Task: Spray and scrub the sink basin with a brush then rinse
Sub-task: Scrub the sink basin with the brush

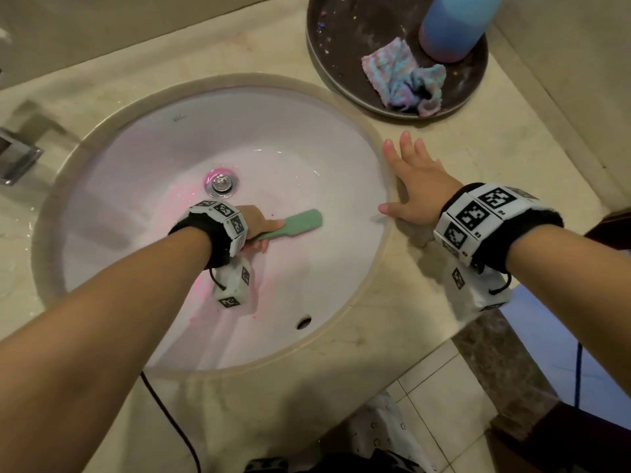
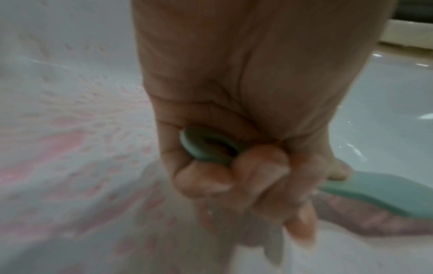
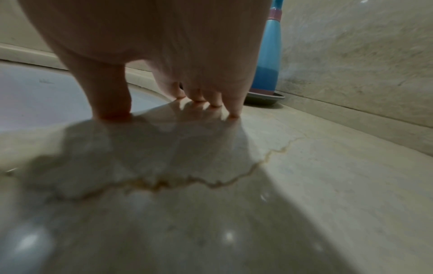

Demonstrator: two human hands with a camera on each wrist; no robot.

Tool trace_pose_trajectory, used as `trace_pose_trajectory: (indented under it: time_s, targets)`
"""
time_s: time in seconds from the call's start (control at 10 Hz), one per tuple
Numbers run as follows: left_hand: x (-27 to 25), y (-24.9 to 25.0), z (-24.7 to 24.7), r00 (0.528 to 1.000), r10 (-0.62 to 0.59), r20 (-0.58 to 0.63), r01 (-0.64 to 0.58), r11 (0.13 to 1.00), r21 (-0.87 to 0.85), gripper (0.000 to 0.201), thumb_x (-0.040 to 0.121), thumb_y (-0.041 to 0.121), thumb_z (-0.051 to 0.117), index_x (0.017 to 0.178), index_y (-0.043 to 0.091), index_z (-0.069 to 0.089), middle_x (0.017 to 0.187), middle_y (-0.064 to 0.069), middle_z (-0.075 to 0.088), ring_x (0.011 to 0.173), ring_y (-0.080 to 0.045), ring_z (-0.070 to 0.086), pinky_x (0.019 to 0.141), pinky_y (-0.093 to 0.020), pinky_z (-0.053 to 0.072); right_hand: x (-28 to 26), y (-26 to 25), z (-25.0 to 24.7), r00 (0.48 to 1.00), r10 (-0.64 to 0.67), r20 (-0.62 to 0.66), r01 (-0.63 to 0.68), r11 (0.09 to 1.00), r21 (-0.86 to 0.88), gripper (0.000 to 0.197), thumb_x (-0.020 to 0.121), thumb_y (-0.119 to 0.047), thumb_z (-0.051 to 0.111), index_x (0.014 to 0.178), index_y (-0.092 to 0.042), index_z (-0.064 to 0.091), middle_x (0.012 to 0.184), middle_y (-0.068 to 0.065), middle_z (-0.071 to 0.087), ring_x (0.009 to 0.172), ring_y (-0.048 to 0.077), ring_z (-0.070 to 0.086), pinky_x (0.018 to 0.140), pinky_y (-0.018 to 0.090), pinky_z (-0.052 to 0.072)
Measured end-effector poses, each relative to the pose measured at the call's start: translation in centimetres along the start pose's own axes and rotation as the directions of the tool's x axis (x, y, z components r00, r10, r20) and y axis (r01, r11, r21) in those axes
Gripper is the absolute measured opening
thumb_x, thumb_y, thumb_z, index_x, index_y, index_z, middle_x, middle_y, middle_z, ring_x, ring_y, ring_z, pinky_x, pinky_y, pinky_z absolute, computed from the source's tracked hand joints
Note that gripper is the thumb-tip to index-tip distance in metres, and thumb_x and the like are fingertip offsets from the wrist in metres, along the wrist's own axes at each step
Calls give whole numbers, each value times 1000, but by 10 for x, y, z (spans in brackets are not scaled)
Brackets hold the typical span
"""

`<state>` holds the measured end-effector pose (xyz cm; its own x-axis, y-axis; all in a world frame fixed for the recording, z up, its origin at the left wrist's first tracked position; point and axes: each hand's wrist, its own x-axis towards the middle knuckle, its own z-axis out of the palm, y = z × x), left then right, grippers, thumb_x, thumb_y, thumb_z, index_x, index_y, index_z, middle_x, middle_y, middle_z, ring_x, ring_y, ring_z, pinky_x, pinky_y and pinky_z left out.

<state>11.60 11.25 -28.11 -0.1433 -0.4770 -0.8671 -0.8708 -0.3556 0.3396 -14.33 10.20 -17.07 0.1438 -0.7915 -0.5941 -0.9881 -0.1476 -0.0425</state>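
Note:
A white oval sink basin (image 1: 143, 172) is streaked with pink cleaner around its chrome drain (image 1: 222, 183). My left hand (image 1: 259, 228) grips the handle of a green scrub brush (image 1: 300, 222), whose head lies against the basin floor right of the drain. In the left wrist view my curled fingers (image 2: 255, 178) wrap the green brush handle (image 2: 384, 192) above the pink-speckled basin (image 2: 58, 148). My right hand (image 1: 409, 179) rests flat with fingers spread on the counter at the basin's right rim. In the right wrist view its fingertips (image 3: 234, 111) press the marble counter (image 3: 304, 166).
A dark round tray (image 1: 345, 59) at the back right holds a blue spray bottle (image 1: 454, 25) and a crumpled pastel cloth (image 1: 406, 78). The blue spray bottle (image 3: 269, 55) stands beyond my right fingers. A chrome faucet (image 1: 17, 155) is at the left. The counter's front edge drops to tiled floor (image 1: 440, 404).

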Motion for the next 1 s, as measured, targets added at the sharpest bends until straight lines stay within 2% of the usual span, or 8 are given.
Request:
trace_pose_trajectory:
  time_s: [0.1, 0.3, 0.4, 0.5, 0.6, 0.7, 0.9, 1.0]
  targets:
    - [5, 3, -13, 980, -48, -191, 32, 996, -89, 61, 97, 51, 32, 62, 9, 59, 40, 3, 50, 42, -16, 42, 60, -24, 38, 0, 0, 0, 1000, -4, -2, 4, 1000, 7, 98, 88, -43, 58, 149, -20, -15, 155, 9, -22, 145, 27, -15, 116, 48, 5]
    - [-5, 3, -24, 975, -142, -173, 78, 940, -332, 48, 99, 43, 34, 71, 6, 46, 23, 3, 41, 15, -2, 32, 24, -12, 27, 1, 1, 0, 1000, -2, -3, 2, 1000, -1, 97, 88, -44, 57, 149, -20, -15, 155, 9, -22, 145, 27, -15, 116, 48, 5]
    - [-10, -9, -29, 958, -167, -235, 66, 920, -385, 43, 100, 41, 38, 77, 6, 47, 24, 3, 42, 16, -3, 32, 23, -10, 25, 1, 1, 0, 1000, -2, -6, 2, 1000, -1, 98, 88, -44, 57, 149, -20, -15, 155, 9, -22, 145, 27, -15, 116, 49, 5]
    - [-15, -27, -28, 966, -203, -163, 120, 903, -413, 43, 98, 44, 41, 82, 5, 53, 28, 2, 44, 18, -5, 33, 26, -9, 25, 1, 0, 0, 1000, -1, -10, 1, 1000, -3, 98, 87, -44, 58, 149, -20, -15, 155, 9, -22, 145, 27, -14, 116, 49, 5]
    - [-13, -42, -22, 976, -171, -136, 137, 964, -229, 59, 96, 52, 36, 65, 8, 61, 33, 3, 47, 28, -10, 39, 41, -19, 35, 1, 0, 0, 1000, -1, -6, 1, 1000, -1, 98, 87, -43, 58, 149, -20, -15, 155, 9, -22, 145, 27, -15, 116, 49, 5]
    - [-13, -51, -16, 987, -132, -95, 123, 988, -92, 66, 95, 55, 33, 61, 10, 66, 44, 2, 50, 41, -15, 40, 51, -24, 34, 2, 0, 1, 1000, 0, -8, 0, 1000, -5, 98, 87, -44, 58, 149, -20, -15, 155, 8, -22, 145, 27, -14, 116, 49, 6]
    - [-15, -30, 8, 998, -68, -14, 68, 998, -14, 65, 95, 55, 35, 59, 9, 63, 43, 0, 50, 32, -11, 40, 48, -22, 35, 2, 0, 1, 1000, 2, -13, -2, 1000, -2, 98, 87, -43, 58, 149, -20, -15, 156, 8, -21, 145, 27, -14, 116, 49, 5]
    - [-12, -8, 13, 995, -23, -100, 25, 999, 23, 64, 96, 52, 33, 55, 10, 59, 28, 4, 45, 35, -11, 42, 51, -23, 35, 2, -1, 1, 1000, 4, -11, -4, 1000, -4, 98, 87, -43, 58, 149, -20, -15, 156, 8, -21, 145, 27, -14, 116, 50, 5]
